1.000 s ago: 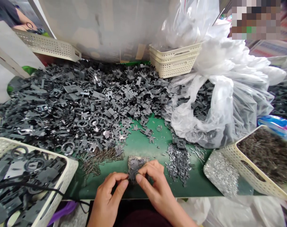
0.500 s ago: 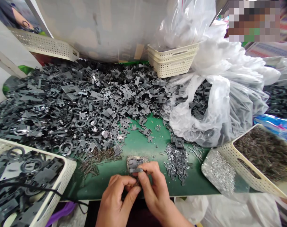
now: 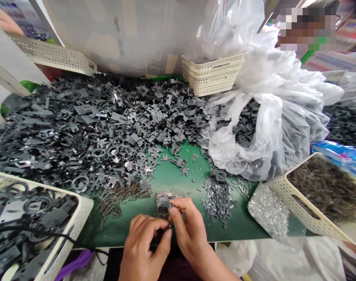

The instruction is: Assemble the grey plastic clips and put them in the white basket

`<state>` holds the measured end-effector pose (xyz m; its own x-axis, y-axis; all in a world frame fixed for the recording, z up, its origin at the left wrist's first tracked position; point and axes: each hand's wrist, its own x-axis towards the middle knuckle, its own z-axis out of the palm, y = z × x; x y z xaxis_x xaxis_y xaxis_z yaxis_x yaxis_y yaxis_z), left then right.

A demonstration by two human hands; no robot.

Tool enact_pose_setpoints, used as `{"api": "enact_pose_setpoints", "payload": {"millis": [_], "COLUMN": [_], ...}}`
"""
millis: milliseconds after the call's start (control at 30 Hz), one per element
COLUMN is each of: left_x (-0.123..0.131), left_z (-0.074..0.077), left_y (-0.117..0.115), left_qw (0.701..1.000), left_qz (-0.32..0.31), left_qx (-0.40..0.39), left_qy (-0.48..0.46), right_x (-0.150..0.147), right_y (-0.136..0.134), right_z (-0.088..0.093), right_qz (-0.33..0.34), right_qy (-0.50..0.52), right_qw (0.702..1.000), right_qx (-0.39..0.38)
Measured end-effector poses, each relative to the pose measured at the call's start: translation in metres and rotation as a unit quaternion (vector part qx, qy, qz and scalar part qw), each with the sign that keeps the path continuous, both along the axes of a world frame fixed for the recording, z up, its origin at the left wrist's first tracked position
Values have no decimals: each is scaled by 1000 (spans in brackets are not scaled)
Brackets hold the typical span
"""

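Note:
Over a small speckled block (image 3: pixel 160 195) at the front of the green tabletop, my right hand (image 3: pixel 191 230) pinches a small dark grey plastic part (image 3: pixel 164 204) between thumb and fingertips. My left hand (image 3: pixel 147 242) is just left of it, thumb and forefinger closed on something tiny and dark that I cannot make out. The two hands' fingertips nearly meet. Small coiled springs (image 3: pixel 111 203) lie scattered to the left of the block. A heap of small grey metallic-looking pieces (image 3: pixel 217 199) lies to its right.
A large heap of dark grey plastic parts (image 3: pixel 131 117) covers the back. A cream basket of grey parts (image 3: pixel 86 207) stands left, a cream basket of springs (image 3: pixel 279 191) right. Beside that lies a bag of shiny bits (image 3: pixel 268 210). Plastic bags (image 3: pixel 265 132) bulge behind.
My left thumb and forefinger have parted slightly from the grey part and the right fingers. The grey part in my right hand has shifted a little left and up. The view has drifted slightly.

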<state>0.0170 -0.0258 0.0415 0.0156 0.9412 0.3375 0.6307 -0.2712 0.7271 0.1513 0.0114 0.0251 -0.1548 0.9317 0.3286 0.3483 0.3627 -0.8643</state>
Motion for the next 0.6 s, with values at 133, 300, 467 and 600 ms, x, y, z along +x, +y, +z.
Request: {"api": "enact_pose_setpoints", "payload": {"millis": [133,300,467,600], "left_x": [0,-1,-4,-4], "left_z": [0,-4,-7,-10], "left_y": [1,0,2,3], "left_qw": [999,997,995,994], "left_qz": [-4,-5,-22,-19], "left_qx": [30,39,52,55], "left_qy": [34,60,83,97], "right_x": [0,0,0,-2], "right_y": [2,1,3,4], "right_z": [-1,-2,0,3], "right_qz": [-4,-3,-9,-11], "right_qy": [-2,-11,-22,-43], "right_qw": [1000,1000,1000,999], "right_qx": [-1,0,8,29]}}
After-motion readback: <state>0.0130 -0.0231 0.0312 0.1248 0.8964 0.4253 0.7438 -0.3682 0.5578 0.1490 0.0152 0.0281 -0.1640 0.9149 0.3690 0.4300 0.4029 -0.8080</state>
